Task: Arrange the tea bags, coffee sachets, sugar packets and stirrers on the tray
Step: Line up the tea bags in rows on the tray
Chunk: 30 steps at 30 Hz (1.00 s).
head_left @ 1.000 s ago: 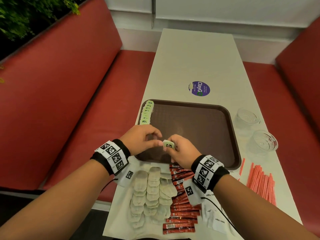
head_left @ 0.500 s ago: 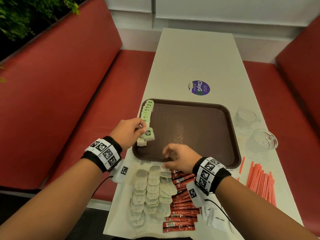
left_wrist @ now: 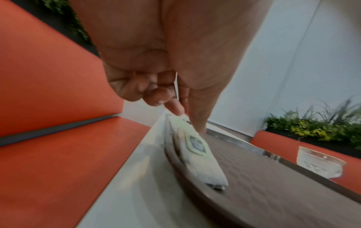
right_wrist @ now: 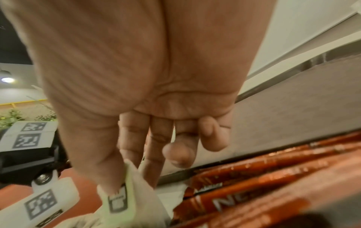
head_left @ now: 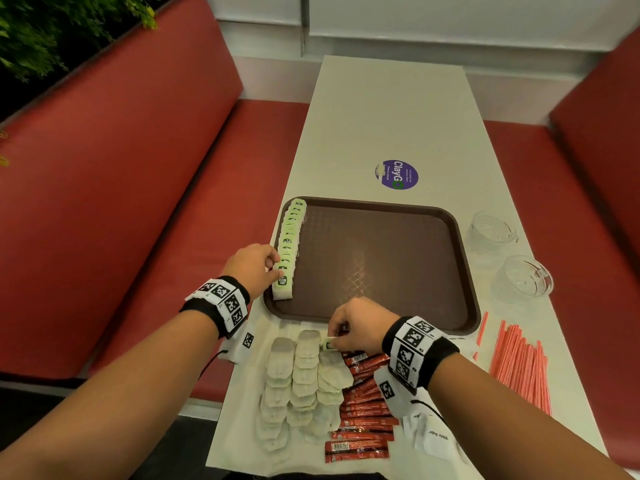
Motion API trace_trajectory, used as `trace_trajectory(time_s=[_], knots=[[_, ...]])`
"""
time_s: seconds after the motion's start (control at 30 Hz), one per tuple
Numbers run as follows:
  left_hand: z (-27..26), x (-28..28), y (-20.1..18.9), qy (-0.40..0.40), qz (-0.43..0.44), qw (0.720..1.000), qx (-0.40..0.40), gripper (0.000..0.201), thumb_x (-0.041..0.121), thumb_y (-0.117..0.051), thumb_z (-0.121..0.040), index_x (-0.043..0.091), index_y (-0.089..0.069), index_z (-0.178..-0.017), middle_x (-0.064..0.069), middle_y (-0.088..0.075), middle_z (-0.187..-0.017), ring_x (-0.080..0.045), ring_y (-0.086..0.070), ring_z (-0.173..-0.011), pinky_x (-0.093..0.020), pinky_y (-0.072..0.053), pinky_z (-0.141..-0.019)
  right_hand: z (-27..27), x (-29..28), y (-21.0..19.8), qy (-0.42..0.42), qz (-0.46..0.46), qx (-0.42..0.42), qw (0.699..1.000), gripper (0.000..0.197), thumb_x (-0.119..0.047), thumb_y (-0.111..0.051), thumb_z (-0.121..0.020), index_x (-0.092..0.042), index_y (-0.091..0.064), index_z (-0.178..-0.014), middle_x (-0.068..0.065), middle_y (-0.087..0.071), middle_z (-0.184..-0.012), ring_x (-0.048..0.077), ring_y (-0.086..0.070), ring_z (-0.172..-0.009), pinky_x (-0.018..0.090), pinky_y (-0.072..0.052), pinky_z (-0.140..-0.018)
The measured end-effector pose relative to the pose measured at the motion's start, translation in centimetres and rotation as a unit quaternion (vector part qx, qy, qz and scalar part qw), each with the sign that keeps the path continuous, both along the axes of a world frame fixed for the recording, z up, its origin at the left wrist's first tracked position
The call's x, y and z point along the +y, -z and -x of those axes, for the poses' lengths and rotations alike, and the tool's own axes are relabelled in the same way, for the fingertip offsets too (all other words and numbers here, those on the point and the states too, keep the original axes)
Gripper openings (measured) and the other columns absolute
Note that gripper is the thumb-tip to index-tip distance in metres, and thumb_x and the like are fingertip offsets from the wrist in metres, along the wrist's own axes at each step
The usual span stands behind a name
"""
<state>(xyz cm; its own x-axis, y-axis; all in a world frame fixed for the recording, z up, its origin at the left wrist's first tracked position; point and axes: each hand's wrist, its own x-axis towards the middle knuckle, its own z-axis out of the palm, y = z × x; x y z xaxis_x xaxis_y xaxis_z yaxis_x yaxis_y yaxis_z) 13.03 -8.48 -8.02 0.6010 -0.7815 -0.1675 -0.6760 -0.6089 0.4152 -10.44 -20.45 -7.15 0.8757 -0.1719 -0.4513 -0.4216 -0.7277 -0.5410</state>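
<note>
A brown tray [head_left: 381, 265] lies mid-table. Along its left edge runs a row of tea bags [head_left: 290, 237] with green tags. My left hand [head_left: 272, 266] is at the near end of that row. Its thumb and index finger pinch the far end of the last tea bag [left_wrist: 197, 148], which lies against the tray rim [left_wrist: 175, 155]. My right hand [head_left: 334, 336] is just in front of the tray. It pinches the green tag [right_wrist: 117, 205] of a tea bag from the loose pile [head_left: 298, 375]. Red coffee sachets [head_left: 363, 410], white sugar packets [head_left: 433, 438] and pink stirrers [head_left: 519, 365] lie on the table.
Two empty glass cups [head_left: 491, 230] [head_left: 526, 277] stand right of the tray. A purple sticker [head_left: 396, 174] marks the table beyond it. Red bench seats [head_left: 138, 202] flank the narrow table, whose left edge runs close to the tray.
My left hand carried a tea bag from the tray's front to the near end of the row. My right hand drew back to the pile and took hold of a tag.
</note>
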Motion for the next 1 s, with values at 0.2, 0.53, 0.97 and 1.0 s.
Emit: trace_trajectory(time_s=[0.2,0.53,0.97,1.0], knots=[[0.5,0.0,0.2,0.136,-0.126,0.982,-0.047,0.029,0.043,-0.079,-0.078,0.034,-0.066,-0.102,0.012,-0.054,-0.104,-0.012,-0.057,-0.099,-0.031,-0.048,-0.084,0.1,-0.1,-0.6,0.047,-0.008,-0.048,0.998,0.012,-0.034,-0.063,-0.093,-0.023,-0.063,-0.088,-0.005,-0.067,-0.084,0.012,-0.06,-0.074,0.029,-0.051,-0.069],[3.8,1.2,-2.1,0.209,-0.027,0.977,0.026,0.022,0.051,-0.072,-0.083,0.036,-0.069,-0.099,0.019,-0.062,-0.097,-0.003,-0.058,-0.091,-0.029,-0.05,-0.084,0.5,-0.2,-0.6,0.15,-0.093,-0.11,0.978,0.018,-0.019,-0.053,-0.097,-0.016,-0.052,-0.079,-0.012,-0.076,-0.087,0.005,-0.068,-0.078,0.033,-0.057,-0.076],[8.4,3.9,-2.2,0.328,-0.107,0.939,-0.005,0.02,0.038,-0.059,-0.092,0.029,-0.073,-0.102,0.012,-0.07,-0.103,-0.009,-0.062,-0.095,-0.031,-0.05,-0.085,1.5,0.0,-0.1,0.154,-0.087,-0.164,0.97,0.013,-0.026,-0.066,-0.092,-0.026,-0.053,-0.093,-0.011,-0.058,-0.083,0.004,-0.053,-0.076,0.029,-0.045,-0.075],[8.3,3.8,-2.5,0.318,-0.086,0.944,-0.008,0.019,0.037,-0.057,-0.094,0.029,-0.073,-0.102,0.013,-0.069,-0.102,-0.008,-0.061,-0.093,-0.03,-0.049,-0.084,1.6,0.0,-0.1,0.149,-0.085,-0.163,0.972,0.012,-0.026,-0.067,-0.091,-0.027,-0.056,-0.093,-0.011,-0.061,-0.087,0.005,-0.056,-0.081,0.03,-0.047,-0.078]])
